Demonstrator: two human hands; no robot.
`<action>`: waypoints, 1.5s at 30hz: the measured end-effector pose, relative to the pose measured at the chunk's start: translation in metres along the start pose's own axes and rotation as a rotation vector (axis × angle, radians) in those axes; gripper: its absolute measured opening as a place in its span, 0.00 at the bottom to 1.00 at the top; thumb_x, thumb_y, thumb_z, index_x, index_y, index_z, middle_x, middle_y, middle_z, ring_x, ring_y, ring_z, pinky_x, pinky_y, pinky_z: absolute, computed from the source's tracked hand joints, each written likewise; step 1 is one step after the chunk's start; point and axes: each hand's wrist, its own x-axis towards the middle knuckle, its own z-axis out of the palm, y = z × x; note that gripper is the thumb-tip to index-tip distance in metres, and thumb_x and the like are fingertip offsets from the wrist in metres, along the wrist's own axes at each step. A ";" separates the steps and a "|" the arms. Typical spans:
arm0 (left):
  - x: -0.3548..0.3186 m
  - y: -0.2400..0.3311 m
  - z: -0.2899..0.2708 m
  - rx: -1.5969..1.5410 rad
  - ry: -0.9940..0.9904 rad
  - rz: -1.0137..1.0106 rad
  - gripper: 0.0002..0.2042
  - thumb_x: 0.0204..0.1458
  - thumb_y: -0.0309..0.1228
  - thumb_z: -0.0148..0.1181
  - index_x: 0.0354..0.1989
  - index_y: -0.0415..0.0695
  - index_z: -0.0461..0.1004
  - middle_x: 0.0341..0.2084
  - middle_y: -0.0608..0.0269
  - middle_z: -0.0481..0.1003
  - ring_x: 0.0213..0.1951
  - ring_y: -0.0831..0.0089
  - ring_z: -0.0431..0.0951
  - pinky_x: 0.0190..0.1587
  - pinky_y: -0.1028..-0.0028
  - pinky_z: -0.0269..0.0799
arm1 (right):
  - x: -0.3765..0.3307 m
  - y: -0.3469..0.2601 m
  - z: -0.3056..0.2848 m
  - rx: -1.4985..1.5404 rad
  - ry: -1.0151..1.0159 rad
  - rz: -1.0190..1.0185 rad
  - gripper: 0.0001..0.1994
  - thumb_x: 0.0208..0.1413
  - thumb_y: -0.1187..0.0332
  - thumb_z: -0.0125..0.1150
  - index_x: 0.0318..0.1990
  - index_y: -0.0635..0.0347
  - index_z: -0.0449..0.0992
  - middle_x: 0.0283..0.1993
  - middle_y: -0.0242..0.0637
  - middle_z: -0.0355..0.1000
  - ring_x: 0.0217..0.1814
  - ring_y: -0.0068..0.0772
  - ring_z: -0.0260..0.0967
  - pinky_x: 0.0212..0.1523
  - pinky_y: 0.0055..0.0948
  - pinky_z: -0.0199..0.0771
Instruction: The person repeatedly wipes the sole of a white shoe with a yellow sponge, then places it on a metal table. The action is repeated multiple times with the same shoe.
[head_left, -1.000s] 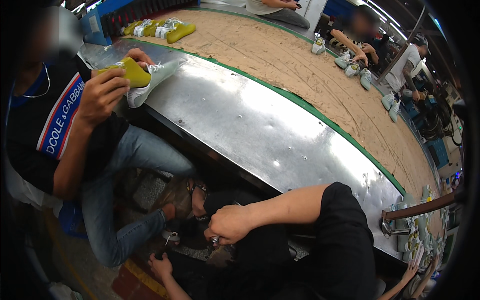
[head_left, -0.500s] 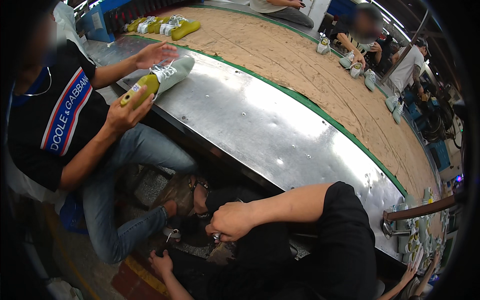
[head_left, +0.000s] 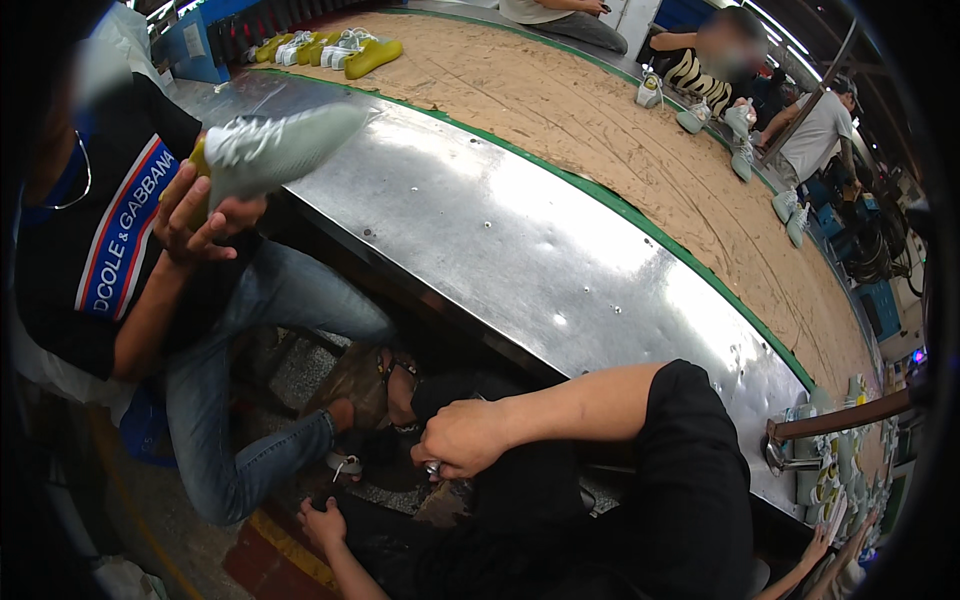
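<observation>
Right hand [head_left: 465,438] fisted around something small, perhaps metal; left hand [head_left: 322,522] half-open, empty.

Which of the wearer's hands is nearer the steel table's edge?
Right. The right hand, a fist, sits just below the near edge of the steel table; the left hand is lower, by the floor's yellow stripe.

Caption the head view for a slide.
Beside a steel bench, the right hand is clenched below its edge while a seated co-worker holds a pale shoe.
</observation>
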 end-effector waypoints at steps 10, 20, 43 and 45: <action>0.002 -0.006 0.002 -0.022 -0.001 0.012 0.31 0.57 0.45 0.65 0.67 0.48 0.65 0.66 0.52 0.64 0.66 0.47 0.67 0.65 0.50 0.67 | 0.001 0.000 0.002 -0.016 -0.016 -0.002 0.15 0.62 0.58 0.60 0.49 0.57 0.78 0.38 0.47 0.81 0.45 0.56 0.79 0.46 0.53 0.78; -0.008 -0.009 -0.026 -0.266 0.534 0.383 0.31 0.53 0.37 0.70 0.64 0.41 0.67 0.61 0.43 0.67 0.64 0.44 0.67 0.67 0.52 0.64 | -0.017 -0.018 -0.011 0.075 0.174 -0.124 0.26 0.63 0.39 0.58 0.42 0.55 0.80 0.30 0.46 0.79 0.37 0.55 0.80 0.37 0.50 0.79; -0.118 0.029 -0.061 -0.593 0.570 0.813 0.20 0.51 0.26 0.69 0.54 0.38 0.76 0.51 0.50 0.75 0.53 0.53 0.75 0.58 0.59 0.71 | -0.003 0.086 0.149 1.592 0.768 0.099 0.25 0.73 0.50 0.45 0.24 0.53 0.61 0.16 0.30 0.57 0.16 0.24 0.53 0.22 0.27 0.63; -0.129 0.022 -0.054 -0.682 0.528 0.792 0.20 0.51 0.25 0.70 0.54 0.38 0.76 0.51 0.50 0.75 0.52 0.53 0.76 0.57 0.60 0.72 | -0.003 0.090 0.153 1.569 0.770 0.114 0.24 0.73 0.51 0.45 0.24 0.53 0.61 0.16 0.30 0.56 0.16 0.24 0.53 0.22 0.26 0.62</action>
